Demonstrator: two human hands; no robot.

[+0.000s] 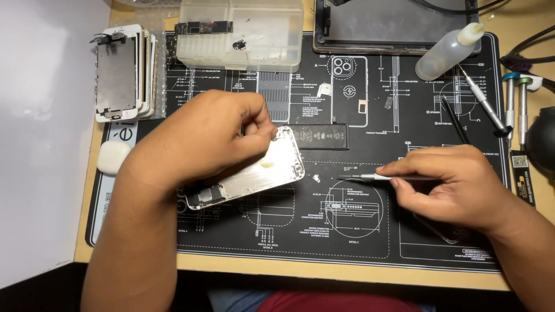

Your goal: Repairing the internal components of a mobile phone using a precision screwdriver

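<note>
My left hand (211, 134) grips an emptied silver phone housing (254, 173) by its upper edge, holding it tilted over the black repair mat (358, 231). The thumb presses on the inner metal surface. My right hand (448, 179) pinches a thin silver screwdriver (361, 176), its tip pointing left toward a tiny part (317, 178) lying on the mat beside the housing's corner. A black phone battery (321, 137) lies just behind the housing.
A stack of phone screens (122, 72) stands at back left, a clear plastic parts box (240, 34) behind centre, a dark device (393, 23) and a squeeze bottle (448, 49) at back right. More screwdrivers (517, 107) lie at the right edge. A white pad (113, 156) sits at left.
</note>
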